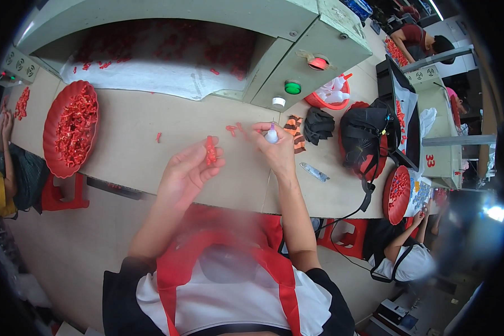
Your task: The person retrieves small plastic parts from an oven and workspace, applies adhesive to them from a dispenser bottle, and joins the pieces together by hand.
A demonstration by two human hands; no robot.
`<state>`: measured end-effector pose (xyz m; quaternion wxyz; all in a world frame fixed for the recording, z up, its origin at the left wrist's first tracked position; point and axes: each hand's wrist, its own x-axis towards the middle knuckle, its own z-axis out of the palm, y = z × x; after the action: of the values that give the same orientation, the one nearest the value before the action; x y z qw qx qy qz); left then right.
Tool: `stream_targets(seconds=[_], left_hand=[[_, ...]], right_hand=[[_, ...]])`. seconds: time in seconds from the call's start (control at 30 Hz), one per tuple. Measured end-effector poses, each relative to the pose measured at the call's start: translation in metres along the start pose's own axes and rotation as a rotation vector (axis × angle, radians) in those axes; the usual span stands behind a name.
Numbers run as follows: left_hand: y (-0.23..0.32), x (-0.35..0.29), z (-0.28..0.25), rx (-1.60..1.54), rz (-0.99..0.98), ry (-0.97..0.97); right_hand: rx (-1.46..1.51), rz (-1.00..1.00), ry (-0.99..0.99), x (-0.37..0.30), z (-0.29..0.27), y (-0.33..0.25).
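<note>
Wearing a red apron (169, 274) over a white-and-black shirt, on the near side of a moulded red piece (211, 154). Pinching that piece between thumb and fingers of the left hand (186, 168), and gripping a purple-tipped white squeeze bottle (271, 136) in the right hand (278, 151), just right of the piece and apart from it. Left of the piece, a scalloped red tray (49, 134) heaped with red parts (75, 129); well to its right, a black backpack (364, 131); beyond it, a pale green cabinet (302, 64).

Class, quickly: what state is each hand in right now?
Left hand: closed, holding a small red piece.
Right hand: closed, holding a small purple-tipped white bottle.
</note>
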<state>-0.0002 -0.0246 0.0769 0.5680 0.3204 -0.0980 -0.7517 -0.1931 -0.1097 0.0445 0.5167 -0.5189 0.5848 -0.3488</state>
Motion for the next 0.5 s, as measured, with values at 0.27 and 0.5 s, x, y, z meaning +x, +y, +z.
stream_targets(seconds=[0.27, 0.5], left_hand=[[-0.006, 0.001, -0.002, 0.053, -0.018, -0.011], [-0.006, 0.002, -0.002, 0.042, -0.018, 0.015]], right_hand=[[-0.228, -0.256, 0.104, 0.002, -0.002, 0.016], [-0.122, -0.043, 0.017, 0.001, -0.001, 0.015]])
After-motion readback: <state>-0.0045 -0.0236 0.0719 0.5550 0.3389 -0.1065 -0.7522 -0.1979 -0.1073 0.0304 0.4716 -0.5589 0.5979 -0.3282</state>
